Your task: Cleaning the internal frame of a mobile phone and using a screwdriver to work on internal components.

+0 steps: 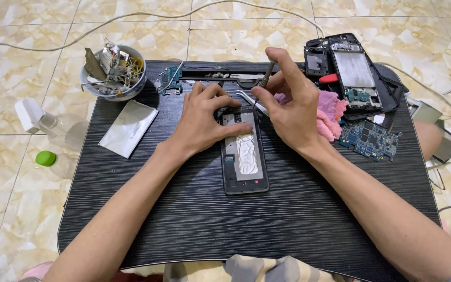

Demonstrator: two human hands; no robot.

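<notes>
My right grip point(283, 99) is pinched around a thin dark screwdriver point(267, 74), thumb and forefinger closed on its shaft, tip angled down toward the top end of the opened phone point(244, 151). My left grip point(204, 117) is spread flat, fingers pressing the phone's upper edge to pin it; it clasps nothing. The phone lies lengthwise in the middle of the black desk point(194, 209), back cover off, a crinkled silver foil patch showing in its frame.

I judge the phone light, rigid and slippery on the desk's ribbed surface, with a fragile inside; the safe place to hold it is the outer frame at the sides or top, not the foil or the exposed parts. The screwdriver is slim and stiff, best held near its middle as it is now.

A pair of tweezers point(251, 99) lies just beside the phone's top, between my hands. A pink cloth point(330, 112) sits under and beyond my right hand. At the far right corner a second stripped phone point(353, 73) rests on dark covers, and a blue-green circuit board point(370, 138) lies near it. A flat silver rectangular pouch point(129, 128), unmarked as far as I can tell, lies left of my arm. A bowl point(113, 73) of scraps and wires stands at the far left corner. On the tiled floor point(6, 78), a green cap point(45, 157) lies off the desk's left edge.
</notes>
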